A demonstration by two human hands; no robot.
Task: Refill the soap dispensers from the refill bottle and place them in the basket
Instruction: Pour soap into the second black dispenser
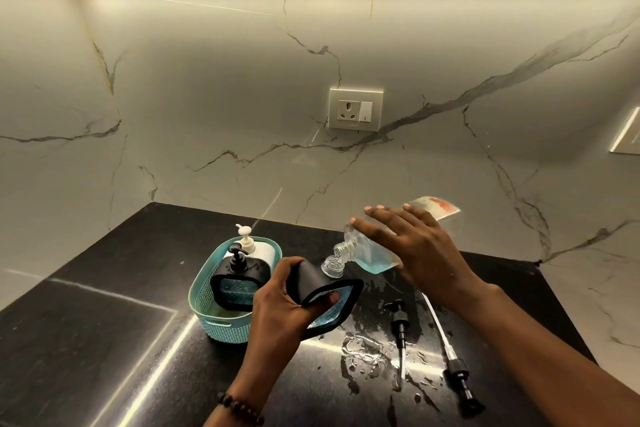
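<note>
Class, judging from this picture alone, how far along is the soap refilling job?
Done: two pump dispensers stand in the basket. In hand: the left hand tilts a black dispenser while the right hand pours from the refill bottle. Left: fitting a loose pump, then basketing it.

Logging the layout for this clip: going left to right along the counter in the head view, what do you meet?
Teal basket → black dispenser in the left hand → tilted refill bottle → short black pump → long-tubed pump.
</note>
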